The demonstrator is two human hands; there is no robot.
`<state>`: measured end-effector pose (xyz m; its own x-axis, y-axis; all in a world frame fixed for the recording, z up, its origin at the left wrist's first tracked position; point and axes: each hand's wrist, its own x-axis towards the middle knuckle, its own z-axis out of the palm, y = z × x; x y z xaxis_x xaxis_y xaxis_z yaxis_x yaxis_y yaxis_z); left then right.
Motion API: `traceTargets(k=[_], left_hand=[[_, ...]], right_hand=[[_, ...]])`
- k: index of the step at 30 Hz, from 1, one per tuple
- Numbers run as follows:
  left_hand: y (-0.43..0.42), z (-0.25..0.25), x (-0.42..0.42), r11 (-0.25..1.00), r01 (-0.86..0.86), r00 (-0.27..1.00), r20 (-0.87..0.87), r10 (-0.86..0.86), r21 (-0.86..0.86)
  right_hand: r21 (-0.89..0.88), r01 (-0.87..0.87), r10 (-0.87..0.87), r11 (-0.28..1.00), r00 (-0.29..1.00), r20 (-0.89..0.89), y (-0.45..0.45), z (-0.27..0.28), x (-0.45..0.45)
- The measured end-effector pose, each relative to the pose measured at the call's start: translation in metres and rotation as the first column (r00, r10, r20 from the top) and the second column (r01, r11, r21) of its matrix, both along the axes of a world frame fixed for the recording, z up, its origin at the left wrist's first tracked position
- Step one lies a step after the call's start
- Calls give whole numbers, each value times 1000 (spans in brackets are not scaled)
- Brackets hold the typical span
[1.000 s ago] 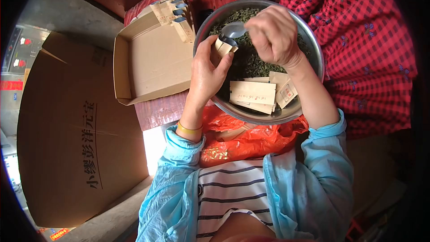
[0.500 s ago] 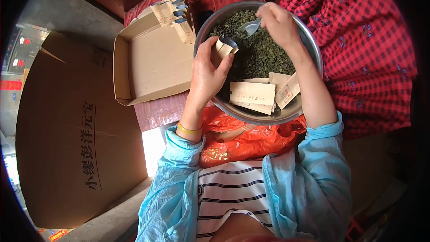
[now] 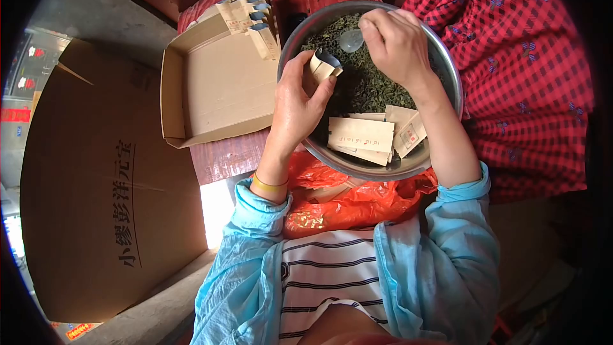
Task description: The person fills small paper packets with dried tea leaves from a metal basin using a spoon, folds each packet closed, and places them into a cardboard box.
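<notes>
My left hand (image 3: 299, 103) holds a small paper packet (image 3: 324, 67) upright, its dark-lined mouth open, over the left part of a metal bowl (image 3: 454, 89). In my right hand (image 3: 399, 48) is a spoon (image 3: 350, 41), its pale scoop just above the dried green leaves (image 3: 373, 86) in the bowl, to the right of and above the packet. Whether leaves lie in the scoop is too small to tell. Several flat paper packets (image 3: 361, 135) rest on the leaves at the bowl's near side.
A shallow cardboard tray (image 3: 223, 86) stands left of the bowl, with several open-topped packets (image 3: 258, 22) at its far right corner. A red plastic bag (image 3: 357, 207) lies below the bowl. On the left is a large cardboard box (image 3: 108, 185); red checked cloth (image 3: 523, 89) hangs at the right.
The spoon went from beside the packet's mouth down and right toward the leaves, then shifted slightly. My left hand has kept hold of the packet, nearly still.
</notes>
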<state>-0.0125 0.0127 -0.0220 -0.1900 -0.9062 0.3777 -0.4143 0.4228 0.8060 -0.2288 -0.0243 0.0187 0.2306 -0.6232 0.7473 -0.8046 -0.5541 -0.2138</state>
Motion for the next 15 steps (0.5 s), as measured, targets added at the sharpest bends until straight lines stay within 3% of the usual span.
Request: traceTargets(k=[1,3,4,5,7,8,10,12,15], left_hand=[[1,2,0,999,-5,1000,-6,5,40],[2,2,0,997,-1,1000,-14,2,80],[1,1,1,997,0,1000,-13,1,77],[1,0,1,997,-2,1000,-13,3,74],[0,-2,-1,997,6,999,-32,-4,72],[0,-2,0,997,10,999,-50,-6,72],[1,-1,1,998,-2,1000,-25,3,60],[1,-1,1,999,-7,1000,-2,7,48],[-1,-3,0,999,0,1000,-22,1,49]], right_hand=[[-1,6,-6,1000,1000,1,-3,-8,0],[301,130,-93,945,987,-133,-7,-24,2],[410,69,-40,910,996,-79,-7,-31,6],[409,74,-45,910,996,-81,-7,-36,7],[543,10,-91,839,988,121,-9,-38,10],[679,-58,-156,732,956,250,-13,-36,8],[730,-111,-188,675,930,315,-19,-30,-4],[681,-112,-183,723,920,346,-22,-29,-13],[494,-239,-145,836,772,619,-14,-10,-16]])
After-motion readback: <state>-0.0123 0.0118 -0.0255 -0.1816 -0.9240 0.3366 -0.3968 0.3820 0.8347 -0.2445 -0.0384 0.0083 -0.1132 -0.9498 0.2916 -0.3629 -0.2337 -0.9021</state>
